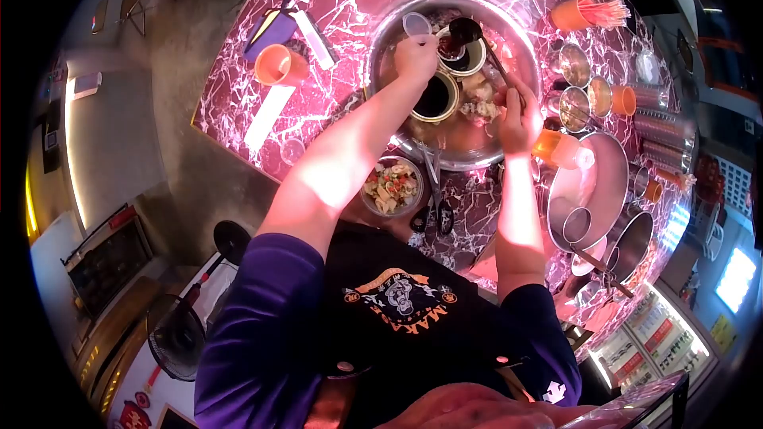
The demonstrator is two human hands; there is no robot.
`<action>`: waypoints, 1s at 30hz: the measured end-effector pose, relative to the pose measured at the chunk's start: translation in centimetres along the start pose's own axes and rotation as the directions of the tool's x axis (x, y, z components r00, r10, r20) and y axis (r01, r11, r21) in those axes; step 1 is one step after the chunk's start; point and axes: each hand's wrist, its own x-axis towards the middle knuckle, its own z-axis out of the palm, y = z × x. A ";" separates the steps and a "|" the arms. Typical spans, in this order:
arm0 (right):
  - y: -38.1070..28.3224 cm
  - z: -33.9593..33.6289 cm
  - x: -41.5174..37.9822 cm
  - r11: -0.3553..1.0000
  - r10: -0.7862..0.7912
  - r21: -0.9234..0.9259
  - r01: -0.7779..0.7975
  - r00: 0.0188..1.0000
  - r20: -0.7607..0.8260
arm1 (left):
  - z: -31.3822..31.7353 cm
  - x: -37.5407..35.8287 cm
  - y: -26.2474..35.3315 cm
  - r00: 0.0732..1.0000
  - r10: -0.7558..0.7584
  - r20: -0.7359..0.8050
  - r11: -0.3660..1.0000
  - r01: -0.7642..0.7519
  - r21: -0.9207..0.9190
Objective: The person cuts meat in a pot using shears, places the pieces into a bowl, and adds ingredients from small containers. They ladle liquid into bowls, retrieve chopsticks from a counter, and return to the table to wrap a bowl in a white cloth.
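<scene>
My left hand (417, 57) is closed over the large round metal pan (455, 160), beside a small clear cup (416, 25); its fingertips meet the area between that cup and a dark-filled container. My right hand (520, 117) grips the handle of a dark ladle (466, 30), whose bowl is over the pan's upper part, above a container (474, 57). A second round container (435, 98) with dark liquid stands in the pan below my left hand. Pieces of food (479, 99) lie in the pan to the right of the containers.
Near me are a bowl of chopped food (391, 186) and black-handled scissors (434, 195). At left stands an orange cup (280, 66). On the right are an orange-filled bottle (555, 148), a big pot (613, 183), glasses (574, 108) and a cup of straws (572, 16).
</scene>
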 end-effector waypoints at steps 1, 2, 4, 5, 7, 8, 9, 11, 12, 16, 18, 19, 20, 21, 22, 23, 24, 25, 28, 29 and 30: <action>-0.1 -0.1 -0.4 0.992 -0.108 -0.073 0.107 0.994 -0.007 | 0.0 0.0 -0.2 1.000 -0.015 0.014 0.997 0.016 -0.070; -0.2 -0.2 -0.6 0.966 -0.215 -0.147 0.212 0.977 -0.005 | -0.2 -0.3 0.2 1.000 -0.018 0.015 0.997 0.019 -0.071; -0.1 -0.4 -0.7 0.952 -0.265 -0.163 0.259 0.964 -0.012 | -0.8 -1.0 1.0 0.995 -0.062 0.076 0.985 0.073 -0.159; 0.0 -0.6 -0.8 0.935 -0.315 -0.176 0.307 0.949 -0.019 | -0.8 -0.8 0.5 0.995 -0.063 0.076 0.984 0.075 -0.160; 1.4 -0.6 0.1 0.932 -0.252 -0.266 0.245 0.968 0.007 | -0.8 -0.5 -0.3 0.995 -0.067 0.074 0.972 0.081 -0.219; 2.0 -0.4 0.9 0.917 -0.187 -0.354 0.183 0.982 0.023 | -1.1 -0.6 -0.2 0.995 -0.065 0.079 0.973 0.081 -0.217; 2.5 0.1 1.8 0.918 -0.186 -0.355 0.179 0.982 0.013 | -1.5 -0.8 0.1 0.993 -0.078 0.086 0.965 0.097 -0.245; 3.6 1.4 3.7 0.811 -0.283 -0.472 0.346 0.938 0.202 | -2.5 -1.2 0.7 0.991 -0.087 0.105 0.959 0.112 -0.262; 4.5 1.8 4.5 0.813 -0.278 -0.476 0.336 0.942 0.189 | -3.0 -1.4 0.8 0.992 -0.070 0.104 0.965 0.094 -0.247; 7.0 3.0 7.0 0.737 -0.191 -0.569 0.364 0.920 0.341 | -4.7 -1.7 1.5 0.993 -0.043 0.112 0.968 0.069 -0.241; 8.1 3.6 7.1 0.743 -0.147 -0.578 0.336 0.925 0.349 | -5.0 -1.2 0.7 0.998 0.041 0.038 0.986 -0.034 -0.165; 8.7 3.9 7.3 0.755 -0.086 -0.608 0.245 0.957 0.278 | -5.2 -0.6 -0.4 0.998 0.044 0.048 0.987 -0.036 -0.160; 9.3 4.2 7.3 0.761 -0.022 -0.631 0.147 0.979 0.203 | -5.5 -0.8 -0.5 0.998 0.035 0.049 0.983 -0.025 -0.183; 10.0 4.5 7.3 0.763 -0.016 -0.633 0.132 0.982 0.186 | -5.6 -1.1 -0.3 0.998 0.026 0.054 0.979 -0.014 -0.203; 10.6 4.9 7.5 0.937 0.248 -0.268 -0.224 0.967 0.057 | -5.5 -1.4 0.0 0.999 0.003 0.053 0.961 0.012 -0.275; 10.7 5.2 7.5 0.839 0.514 0.176 -0.515 0.856 0.054 | -5.4 -1.2 -0.3 0.998 0.007 0.065 0.964 0.011 -0.264; 10.9 5.4 7.3 0.822 0.522 0.259 -0.507 0.853 0.011 | -5.6 -1.2 -0.6 0.996 0.001 0.092 0.957 0.026 -0.289; 10.9 5.5 7.2 0.818 0.527 0.270 -0.509 0.850 0.004 | -5.6 -1.1 -1.0 0.993 -0.004 0.117 0.949 0.041 -0.314; 10.9 5.4 6.9 0.810 0.521 0.364 -0.460 0.849 -0.087 | -5.7 -2.1 0.8 0.993 -0.048 0.103 0.969 0.071 -0.235; 10.9 5.1 6.8 0.816 0.517 0.355 -0.455 0.850 -0.100 | -5.7 -2.2 1.0 0.993 -0.076 0.092 0.967 0.096 -0.235; 10.8 5.0 6.7 0.823 0.513 0.346 -0.451 0.851 -0.110 | -5.6 -1.9 0.7 0.993 -0.072 0.092 0.969 0.092 -0.228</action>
